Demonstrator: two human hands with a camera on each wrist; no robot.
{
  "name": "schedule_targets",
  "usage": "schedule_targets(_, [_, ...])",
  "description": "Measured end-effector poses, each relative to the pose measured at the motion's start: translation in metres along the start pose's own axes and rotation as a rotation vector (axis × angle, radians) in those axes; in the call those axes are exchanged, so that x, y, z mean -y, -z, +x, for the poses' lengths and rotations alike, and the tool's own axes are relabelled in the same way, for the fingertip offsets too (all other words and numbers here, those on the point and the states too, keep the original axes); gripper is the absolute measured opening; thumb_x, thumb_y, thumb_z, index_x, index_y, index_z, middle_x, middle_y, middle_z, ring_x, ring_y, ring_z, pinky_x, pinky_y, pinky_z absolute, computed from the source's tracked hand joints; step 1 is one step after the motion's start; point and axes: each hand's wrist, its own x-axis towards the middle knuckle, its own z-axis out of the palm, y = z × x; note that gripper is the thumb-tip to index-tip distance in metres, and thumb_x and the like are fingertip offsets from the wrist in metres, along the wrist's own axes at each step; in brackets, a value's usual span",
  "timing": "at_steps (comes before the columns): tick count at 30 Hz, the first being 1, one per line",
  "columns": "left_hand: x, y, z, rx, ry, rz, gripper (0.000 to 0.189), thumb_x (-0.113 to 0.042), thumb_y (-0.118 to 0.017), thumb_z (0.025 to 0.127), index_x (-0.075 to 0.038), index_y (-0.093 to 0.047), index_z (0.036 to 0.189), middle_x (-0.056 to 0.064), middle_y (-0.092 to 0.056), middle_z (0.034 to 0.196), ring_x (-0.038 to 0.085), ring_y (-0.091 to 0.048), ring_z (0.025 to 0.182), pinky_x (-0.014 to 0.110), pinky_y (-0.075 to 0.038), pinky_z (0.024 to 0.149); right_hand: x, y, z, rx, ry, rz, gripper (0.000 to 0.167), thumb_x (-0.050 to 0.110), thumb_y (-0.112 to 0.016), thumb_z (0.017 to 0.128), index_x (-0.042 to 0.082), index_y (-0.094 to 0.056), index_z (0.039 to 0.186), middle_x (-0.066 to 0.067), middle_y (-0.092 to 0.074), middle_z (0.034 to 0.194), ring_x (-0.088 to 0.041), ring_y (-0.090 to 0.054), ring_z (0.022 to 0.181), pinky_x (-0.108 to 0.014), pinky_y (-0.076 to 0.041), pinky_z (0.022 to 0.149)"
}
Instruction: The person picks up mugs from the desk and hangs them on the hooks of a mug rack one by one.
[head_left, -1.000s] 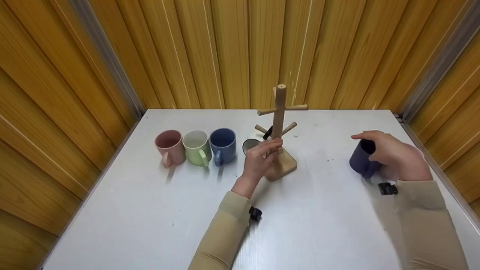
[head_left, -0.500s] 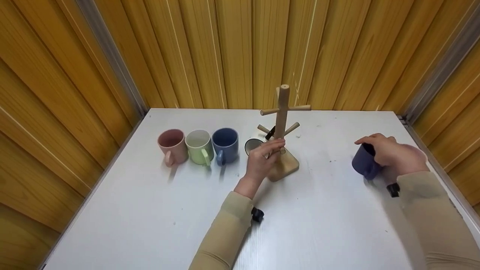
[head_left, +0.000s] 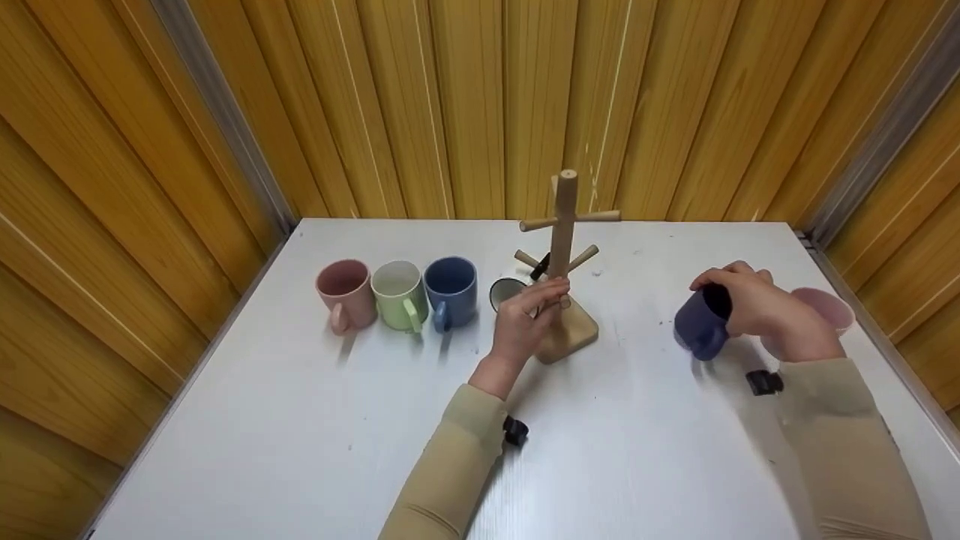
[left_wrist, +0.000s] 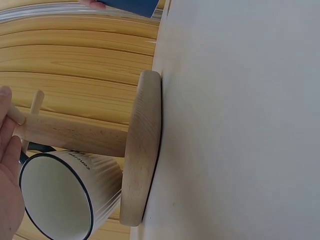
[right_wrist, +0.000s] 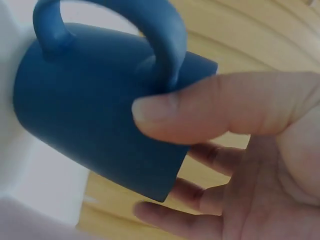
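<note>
Over the white desk [head_left: 615,450], the left hand [head_left: 521,319] pinched a peg [left_wrist: 16,115] of the wooden rack [head_left: 564,244] while, well apart, the right hand [head_left: 772,307] gripped the tilted dark blue mug [head_left: 696,326] by its rim, with a white mug [left_wrist: 57,195] and panelled wall [head_left: 465,105] beyond.

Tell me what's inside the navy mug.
Only dark inner wall shows in the navy mug, head view. The right grip covers part of its opening; the bottom can't be made out.
</note>
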Motion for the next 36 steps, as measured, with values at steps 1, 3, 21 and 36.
schedule_targets(1, [0.0, 0.0, 0.0, -0.002, 0.0, -0.002, 0.022, -0.002, -0.075, 0.091, -0.001, -0.077, 0.113, 0.011, -0.078, 0.117, 0.024, -0.072, 0.117, 0.028, -0.053, 0.107, 0.005, -0.001, 0.0, -0.004, 0.01, 0.006, 0.076, -0.006, -0.087, 0.061, 0.011, -0.06, 0.13, -0.033, -0.045, 0.131, -0.054, -0.04, 0.108, -0.062, -0.048, 0.081])
schedule_targets(3, [0.0, 0.001, -0.001, -0.002, -0.003, -0.009, 0.022, -0.002, -0.075, 0.091, -0.001, -0.077, 0.113, 0.012, -0.078, 0.117, 0.025, -0.072, 0.117, 0.029, -0.053, 0.107, 0.014, -0.003, 0.0, -0.011, 0.03, 0.028, 0.077, -0.001, -0.09, 0.06, 0.012, -0.06, 0.13, -0.033, -0.047, 0.13, -0.053, -0.042, 0.11, -0.064, -0.048, 0.084])
schedule_targets(21, [-0.055, 0.038, 0.026, 0.578, 0.489, 0.243, 0.034, -0.015, -0.086, 0.083, -0.005, -0.072, 0.112, 0.007, -0.078, 0.104, 0.017, -0.072, 0.096, 0.027, -0.058, 0.084, 0.066, -0.018, -0.007, 0.076, 0.19, 0.416, 0.058, 0.015, -0.082, 0.078, 0.016, -0.058, 0.131, -0.02, -0.06, 0.116, -0.026, -0.065, 0.086, -0.032, -0.056, 0.071])
schedule_targets(36, [-0.041, 0.047, 0.023, 0.881, 0.655, -0.152, 0.047, -0.033, -0.083, 0.086, -0.007, -0.07, 0.123, -0.002, -0.073, 0.098, 0.007, -0.063, 0.085, 0.023, -0.051, 0.08, 0.094, -0.037, 0.005, 0.179, 0.162, 0.543, 0.044, 0.033, -0.058, 0.103, 0.004, -0.053, 0.135, -0.025, -0.056, 0.125, -0.021, -0.062, 0.079, -0.031, -0.058, 0.064])
